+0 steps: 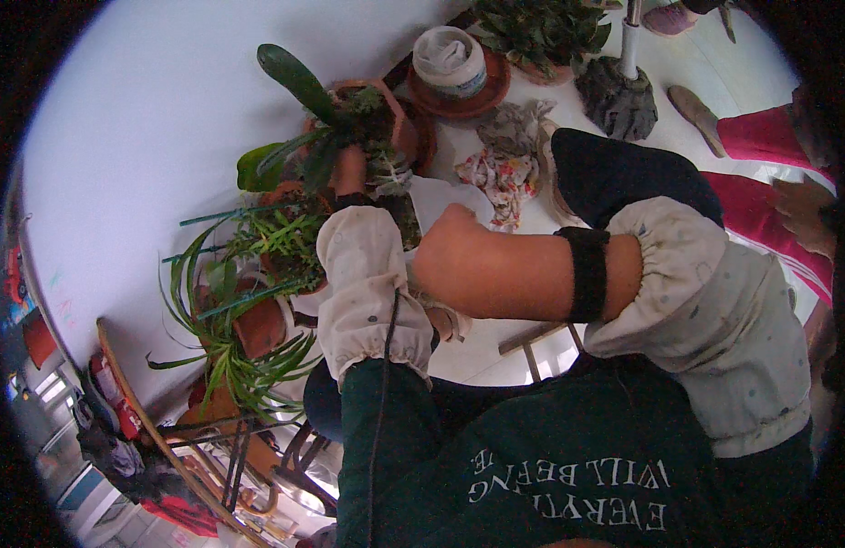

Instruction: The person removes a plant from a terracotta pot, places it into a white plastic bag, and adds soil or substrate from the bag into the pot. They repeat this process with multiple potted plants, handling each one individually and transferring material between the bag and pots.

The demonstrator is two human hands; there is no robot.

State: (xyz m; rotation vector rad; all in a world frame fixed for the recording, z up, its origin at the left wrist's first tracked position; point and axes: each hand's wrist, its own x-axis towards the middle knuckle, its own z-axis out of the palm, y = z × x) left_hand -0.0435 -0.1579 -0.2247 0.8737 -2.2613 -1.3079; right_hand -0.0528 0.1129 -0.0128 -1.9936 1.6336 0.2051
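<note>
My left hand (pixel 350 168) reaches in among the leaves at a faceted terracotta pot (pixel 403 130); leaves cover its fingers. A broad dark-green leaf (pixel 292 79) rises over that pot, and a pale succulent (pixel 391 168) stands beside my wrist. My right hand (pixel 453 229) is bent at the wrist with its back towards me, so its fingers are hidden. Just beyond it lie a white plastic sheet (pixel 432 192) and a narrow container of soil (pixel 403 219). Closer on the left, a bushy green plant (pixel 282 236) grows in a terracotta pot.
A white tub (pixel 456 72) rests on a terracotta saucer (pixel 497 85). Crumpled floral cloth (pixel 501 181) and a grey rag (pixel 515 127) lie on the floor. Another person's magenta trouser leg (pixel 764 140) is at right, near a pole's rocky base (pixel 617 99). A spider plant (pixel 234 366) spreads at left.
</note>
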